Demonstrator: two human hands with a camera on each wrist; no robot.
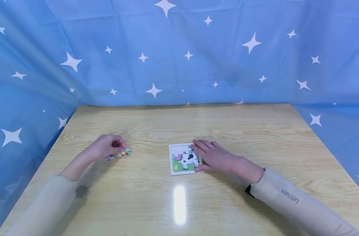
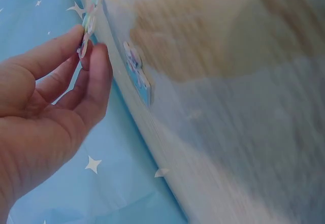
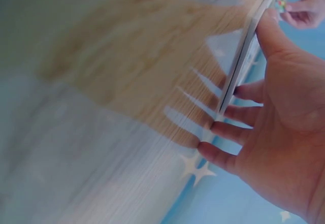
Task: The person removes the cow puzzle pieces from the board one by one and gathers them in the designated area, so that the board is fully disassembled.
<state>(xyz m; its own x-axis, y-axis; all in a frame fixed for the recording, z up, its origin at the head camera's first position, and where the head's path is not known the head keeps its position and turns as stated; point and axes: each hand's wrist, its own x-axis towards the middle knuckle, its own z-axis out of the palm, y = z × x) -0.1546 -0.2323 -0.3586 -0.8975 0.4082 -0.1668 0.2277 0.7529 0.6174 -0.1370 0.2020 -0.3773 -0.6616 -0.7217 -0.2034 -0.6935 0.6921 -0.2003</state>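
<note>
puzzle tray (image 1: pixel 170 160) lay flat on the table (image 1: pixel 138 196), right hand (image 1: pixel 213 156) resting spread fingers along its right edge, apparently to steady it, while left hand (image 1: pixel 108 146) pinched a puzzle piece (image 2: pixel 90 25) by 1 end, seemingly to leave the rest uncovered.

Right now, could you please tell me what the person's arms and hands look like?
The left sleeve and right sleeve are pale greyish-beige; the right one bears dark lettering. A small black item shows by each cuff. The left hand and right hand are bare, without gloves.
</note>
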